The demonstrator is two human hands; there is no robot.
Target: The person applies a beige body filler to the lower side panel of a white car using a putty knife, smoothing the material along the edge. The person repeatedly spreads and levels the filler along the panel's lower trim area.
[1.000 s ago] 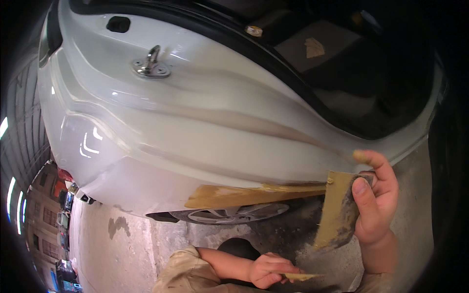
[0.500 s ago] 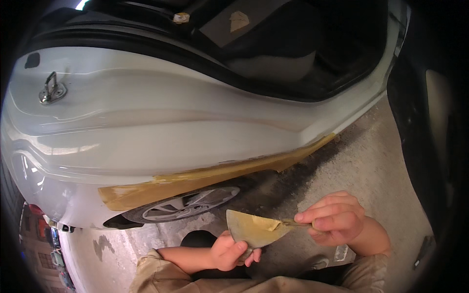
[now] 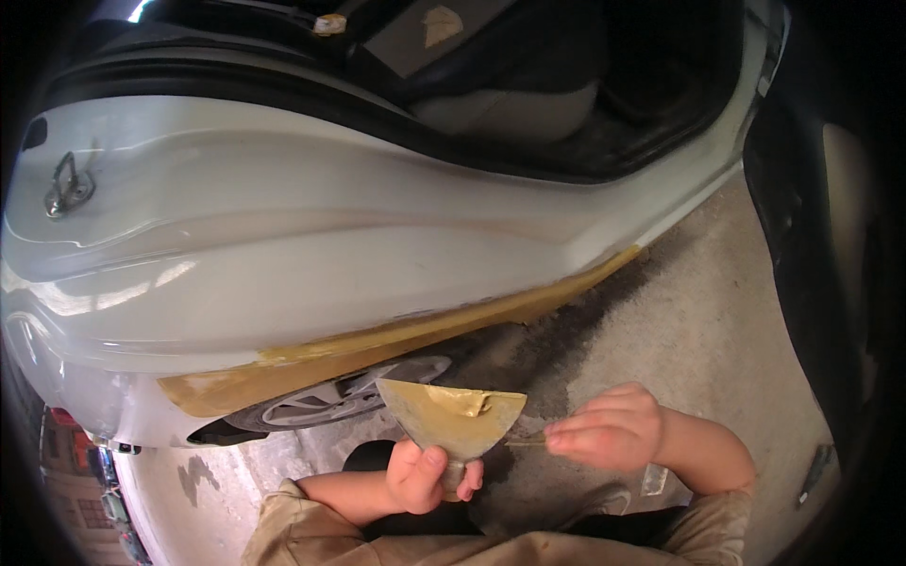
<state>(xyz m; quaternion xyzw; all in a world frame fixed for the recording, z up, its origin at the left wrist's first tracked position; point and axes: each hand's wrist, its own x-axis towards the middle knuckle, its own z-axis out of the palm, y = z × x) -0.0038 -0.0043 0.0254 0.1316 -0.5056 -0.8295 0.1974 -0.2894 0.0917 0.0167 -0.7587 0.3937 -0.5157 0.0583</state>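
My left hand [image 3: 415, 479] is closed around the handle of a wide putty knife [image 3: 444, 429], its fan-shaped blade pointing away from me. A lump of yellow putty [image 3: 462, 401] lies near the far edge of the blade, with a thinner smear around it. To the right, my right hand [image 3: 609, 429] pinches a thin flat tool [image 3: 527, 442], seen nearly edge-on. Its tip is just beside the blade's right side, apart from the lump. Beyond both hands, a yellow-tan coated strip [image 3: 396, 344] runs along the lower edge of a white car body [image 3: 283, 255].
A car wheel [image 3: 340, 406] sits under the coated strip. At the right hangs a dark door panel [image 3: 793, 226]. The car's open doorway [image 3: 528, 113] lies at the top, with a metal latch loop [image 3: 66, 189] at left. Concrete floor [image 3: 698, 311] spreads below.
The thin tool has come off the putty and dropped below the blade's far edge. My left hand has moved the putty knife left and up. My right hand has shifted slightly left.
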